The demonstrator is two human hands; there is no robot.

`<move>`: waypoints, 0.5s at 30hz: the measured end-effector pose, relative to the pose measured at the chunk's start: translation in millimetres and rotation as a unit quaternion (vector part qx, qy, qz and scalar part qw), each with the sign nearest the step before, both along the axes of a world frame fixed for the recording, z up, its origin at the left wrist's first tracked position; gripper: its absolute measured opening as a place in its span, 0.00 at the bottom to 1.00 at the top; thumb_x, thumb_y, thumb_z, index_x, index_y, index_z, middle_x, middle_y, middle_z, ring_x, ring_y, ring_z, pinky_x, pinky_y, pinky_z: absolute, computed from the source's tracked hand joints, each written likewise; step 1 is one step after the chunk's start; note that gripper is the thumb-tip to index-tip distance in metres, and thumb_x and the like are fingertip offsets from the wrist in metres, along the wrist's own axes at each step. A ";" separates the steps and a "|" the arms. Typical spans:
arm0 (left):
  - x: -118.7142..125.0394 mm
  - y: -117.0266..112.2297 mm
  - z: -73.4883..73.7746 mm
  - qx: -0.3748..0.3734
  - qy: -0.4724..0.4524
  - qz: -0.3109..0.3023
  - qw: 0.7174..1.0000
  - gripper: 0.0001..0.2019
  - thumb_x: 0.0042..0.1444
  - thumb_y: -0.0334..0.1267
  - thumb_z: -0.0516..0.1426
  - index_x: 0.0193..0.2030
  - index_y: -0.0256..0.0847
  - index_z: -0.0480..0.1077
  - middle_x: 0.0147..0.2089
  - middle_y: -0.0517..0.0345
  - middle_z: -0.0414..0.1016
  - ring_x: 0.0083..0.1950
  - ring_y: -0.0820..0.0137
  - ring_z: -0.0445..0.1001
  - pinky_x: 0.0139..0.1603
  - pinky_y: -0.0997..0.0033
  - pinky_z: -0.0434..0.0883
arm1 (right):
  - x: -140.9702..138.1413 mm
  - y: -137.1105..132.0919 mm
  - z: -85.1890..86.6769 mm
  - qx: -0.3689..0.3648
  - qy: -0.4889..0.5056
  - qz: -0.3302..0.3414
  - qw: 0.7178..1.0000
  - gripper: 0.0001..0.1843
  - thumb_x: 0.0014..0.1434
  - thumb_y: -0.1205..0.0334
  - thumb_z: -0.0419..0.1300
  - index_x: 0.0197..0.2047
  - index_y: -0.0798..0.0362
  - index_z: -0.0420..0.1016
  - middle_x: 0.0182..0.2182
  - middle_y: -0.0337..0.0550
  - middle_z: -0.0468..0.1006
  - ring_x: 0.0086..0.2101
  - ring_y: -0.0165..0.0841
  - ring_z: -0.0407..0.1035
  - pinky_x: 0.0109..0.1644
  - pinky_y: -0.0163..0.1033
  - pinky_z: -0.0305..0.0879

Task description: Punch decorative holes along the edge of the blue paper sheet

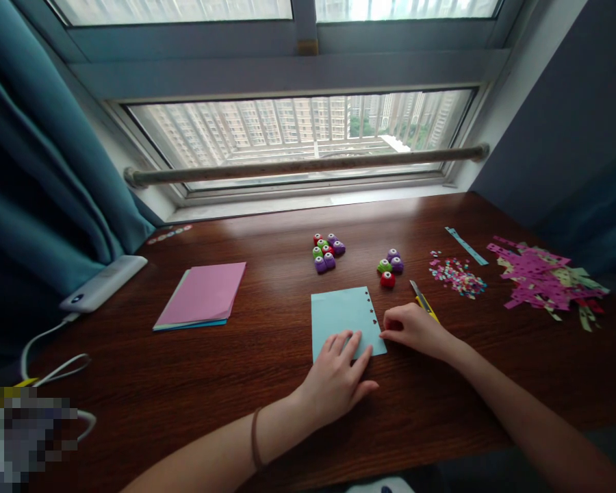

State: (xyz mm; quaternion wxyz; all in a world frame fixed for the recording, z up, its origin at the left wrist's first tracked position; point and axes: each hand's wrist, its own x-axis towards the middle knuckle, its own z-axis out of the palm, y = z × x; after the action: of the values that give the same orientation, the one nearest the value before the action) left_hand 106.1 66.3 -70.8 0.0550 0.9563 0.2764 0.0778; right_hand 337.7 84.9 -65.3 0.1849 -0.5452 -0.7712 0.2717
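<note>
A light blue sheet of paper (336,311) lies on the table in front of me, with a row of small punched shapes down its right edge. My left hand (339,376) rests flat over the sheet's lower part, fingers spread. At the right edge, below the punched shapes, my right hand (411,330) pinches the paper between its fingertips. Just behind that hand lies a yellow box cutter (425,301), partly hidden by it. Small eyed craft punches in red, green and purple stand beyond the sheet, in one larger group (327,253) and a smaller one (391,266).
Pink and blue paper sheets (205,294) are stacked at left. Confetti (458,275), a blue paper strip (467,246) and a heap of punched strips (539,274) lie at right. A white power strip (105,284) with a cable sits by the curtain (56,137). Behind the table is a window.
</note>
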 end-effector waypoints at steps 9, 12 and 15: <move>-1.4 0.2 -2.9 0.004 -0.006 -0.001 1.000 0.25 0.61 0.53 0.44 0.58 0.40 0.60 0.60 0.43 0.56 0.58 0.52 0.56 0.55 0.49 0.57 | 2.3 3.7 -8.9 -0.037 -0.003 -0.035 0.999 0.10 0.50 0.59 0.66 0.24 0.54 0.72 0.21 0.34 0.72 0.23 0.27 0.64 0.26 0.30 0.52; -1.1 -0.1 -2.7 0.005 -0.011 0.000 1.000 0.25 0.61 0.53 0.45 0.58 0.40 0.60 0.60 0.44 0.57 0.59 0.52 0.56 0.55 0.49 0.57 | 2.1 3.9 -7.6 -0.040 -0.003 -0.032 0.999 0.10 0.50 0.59 0.66 0.24 0.54 0.72 0.21 0.34 0.72 0.23 0.27 0.64 0.26 0.30 0.52; -1.3 -0.3 -1.9 0.006 -0.014 0.000 1.000 0.25 0.60 0.53 0.45 0.57 0.40 0.61 0.60 0.44 0.57 0.59 0.51 0.55 0.56 0.48 0.56 | 2.4 4.0 -7.2 -0.038 -0.002 -0.029 0.999 0.10 0.50 0.59 0.66 0.24 0.54 0.71 0.20 0.34 0.71 0.23 0.27 0.64 0.26 0.30 0.52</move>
State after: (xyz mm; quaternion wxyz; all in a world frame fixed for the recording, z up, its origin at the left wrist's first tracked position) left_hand 104.7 66.0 -72.8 0.0533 0.9553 0.2755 0.0933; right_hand 340.0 88.9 -72.5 0.1705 -0.5745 -0.7446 0.2940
